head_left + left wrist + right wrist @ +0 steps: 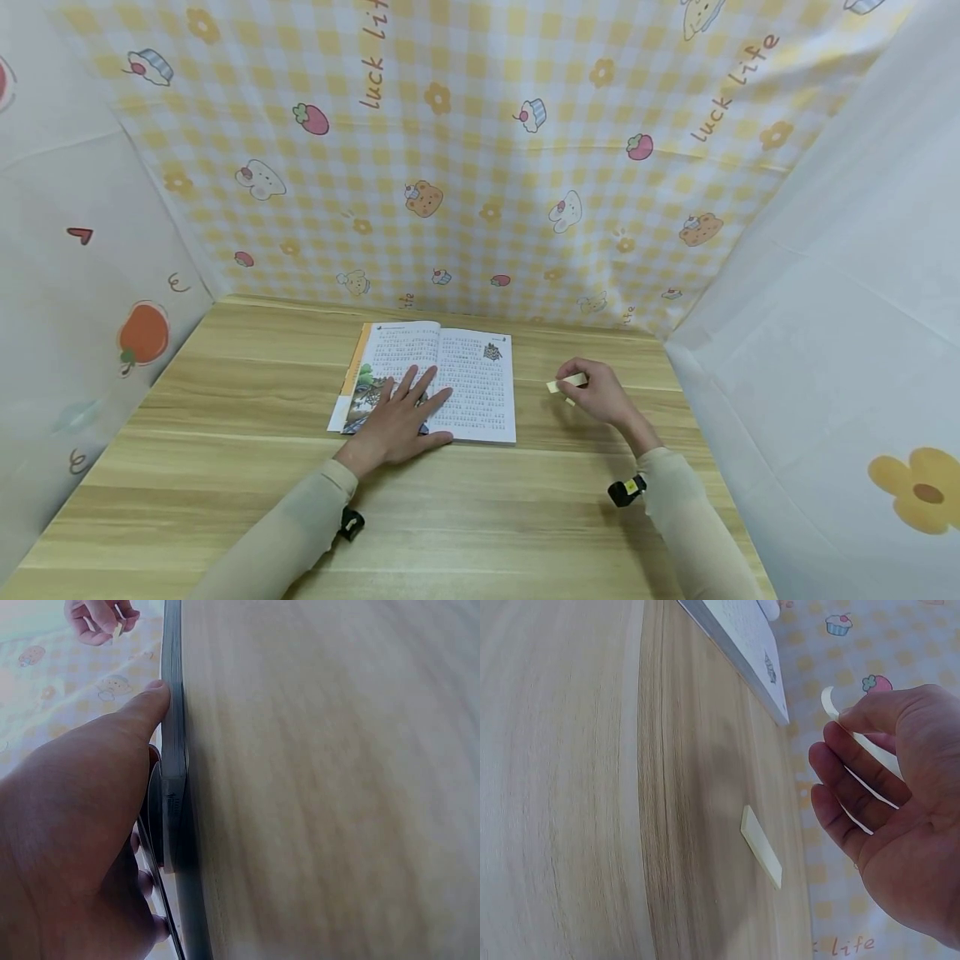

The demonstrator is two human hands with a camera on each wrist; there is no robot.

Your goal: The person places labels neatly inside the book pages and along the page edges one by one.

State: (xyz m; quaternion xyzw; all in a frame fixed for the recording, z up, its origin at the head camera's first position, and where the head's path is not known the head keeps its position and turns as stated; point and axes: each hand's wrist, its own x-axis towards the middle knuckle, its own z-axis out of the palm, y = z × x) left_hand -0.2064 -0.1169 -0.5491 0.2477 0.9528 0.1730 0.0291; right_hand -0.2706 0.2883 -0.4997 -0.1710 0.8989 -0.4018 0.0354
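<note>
An open book lies on the wooden table, with printed text and a picture on its left page. My left hand rests on it near the gutter, fingers spread; in the left wrist view the thumb lies along the edge of the page block. To the right of the book, my right hand pinches a pale yellow sticky note between thumb and index finger, and the note's free end curls. Below that hand a small pale yellow sticky note pad lies on the table, mostly hidden in the head view.
The wooden table reaches back to a yellow checked curtain. White cloth walls stand at the left and right sides. A small black wrist camera sits on each forearm.
</note>
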